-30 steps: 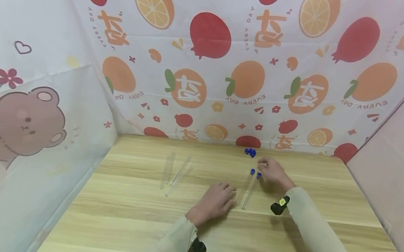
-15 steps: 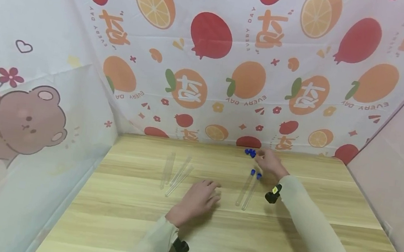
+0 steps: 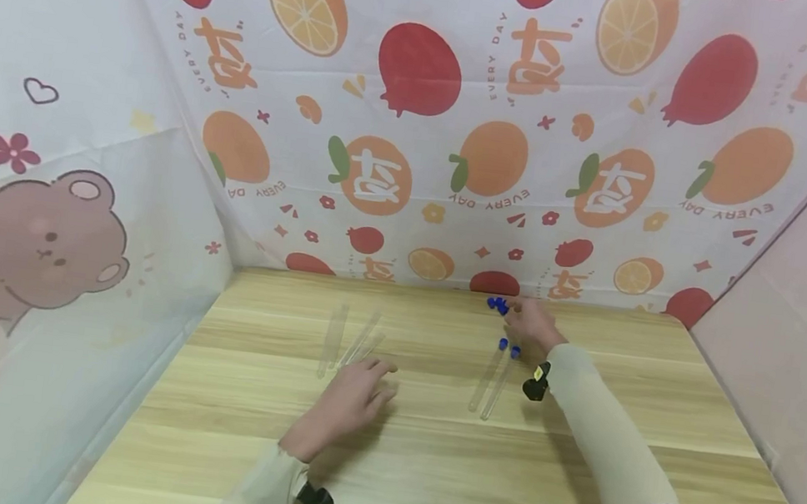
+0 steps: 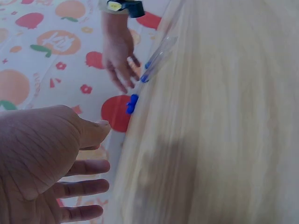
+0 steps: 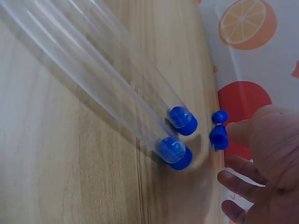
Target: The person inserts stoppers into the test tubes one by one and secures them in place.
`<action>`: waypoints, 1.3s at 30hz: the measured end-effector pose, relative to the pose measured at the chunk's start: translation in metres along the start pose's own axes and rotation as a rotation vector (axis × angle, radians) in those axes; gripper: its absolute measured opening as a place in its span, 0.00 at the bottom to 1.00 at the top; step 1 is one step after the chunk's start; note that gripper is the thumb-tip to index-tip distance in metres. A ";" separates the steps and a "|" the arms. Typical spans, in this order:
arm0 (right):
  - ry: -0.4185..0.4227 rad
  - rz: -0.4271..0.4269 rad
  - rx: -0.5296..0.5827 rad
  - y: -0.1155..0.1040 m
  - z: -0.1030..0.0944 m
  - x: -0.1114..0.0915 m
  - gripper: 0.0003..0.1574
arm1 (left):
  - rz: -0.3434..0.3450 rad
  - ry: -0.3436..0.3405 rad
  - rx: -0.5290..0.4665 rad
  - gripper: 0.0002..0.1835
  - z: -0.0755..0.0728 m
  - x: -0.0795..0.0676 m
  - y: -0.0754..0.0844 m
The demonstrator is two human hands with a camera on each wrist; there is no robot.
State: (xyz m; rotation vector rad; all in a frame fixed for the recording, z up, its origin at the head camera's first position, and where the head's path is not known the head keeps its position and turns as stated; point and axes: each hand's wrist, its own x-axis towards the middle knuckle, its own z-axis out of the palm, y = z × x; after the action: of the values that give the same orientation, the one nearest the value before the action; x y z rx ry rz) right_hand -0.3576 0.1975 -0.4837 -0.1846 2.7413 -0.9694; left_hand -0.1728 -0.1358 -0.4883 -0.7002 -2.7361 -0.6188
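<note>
My left hand (image 3: 343,400) hovers over the table just right of and in front of several clear, uncapped test tubes (image 3: 332,342); its fingers are spread and hold nothing, as the left wrist view also shows. At the back edge, my right hand (image 3: 537,323) reaches to a small cluster of blue caps (image 3: 498,304). In the right wrist view its thumb is close to one blue cap (image 5: 219,138); whether it touches cannot be told, and the fingers stand apart. Two capped test tubes (image 3: 486,380) lie in front of this hand, their blue ends toward the back.
The wood-grain table (image 3: 420,489) meets a fruit-print cloth (image 3: 415,161) hanging behind it. A bear-print cloth (image 3: 57,243) hangs at the left, and a pale wall (image 3: 801,335) stands at the right.
My left hand has moved left from beside the capped tubes to the uncapped ones. The right hand has moved back and left to the blue caps.
</note>
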 end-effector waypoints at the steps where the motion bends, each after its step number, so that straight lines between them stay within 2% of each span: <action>1: 0.001 -0.003 -0.009 0.000 0.001 0.001 0.29 | -0.009 0.008 0.001 0.18 -0.002 -0.001 -0.002; 9: 0.001 -0.011 -0.026 0.001 0.009 0.007 0.31 | -0.052 0.053 0.005 0.19 -0.016 -0.009 -0.014; 14: 0.001 -0.012 -0.063 0.000 0.005 0.010 0.30 | -0.074 0.105 0.036 0.20 -0.021 -0.017 -0.024; 17: -0.011 -0.002 -0.046 -0.004 0.003 0.010 0.32 | -0.102 0.123 0.031 0.20 -0.023 -0.022 -0.031; 22: 0.006 -0.012 -0.098 -0.008 0.004 0.009 0.33 | -0.154 0.112 0.000 0.19 -0.024 -0.026 -0.040; 26: 0.033 0.000 -0.159 -0.007 0.006 0.010 0.31 | -0.163 0.111 -0.018 0.20 -0.024 -0.028 -0.046; 33: 0.039 -0.020 -0.178 -0.013 0.006 0.013 0.15 | -0.193 0.115 -0.014 0.20 -0.027 -0.033 -0.055; 39: 0.057 0.029 -0.242 -0.015 0.011 0.019 0.21 | -0.188 0.110 -0.023 0.21 -0.027 -0.037 -0.058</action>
State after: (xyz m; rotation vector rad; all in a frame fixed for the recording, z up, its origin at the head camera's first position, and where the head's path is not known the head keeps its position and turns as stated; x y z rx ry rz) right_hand -0.3723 0.1758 -0.4853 -0.1594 2.8999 -0.6423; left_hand -0.1672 -0.2091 -0.4963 -0.4031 -2.7151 -0.7080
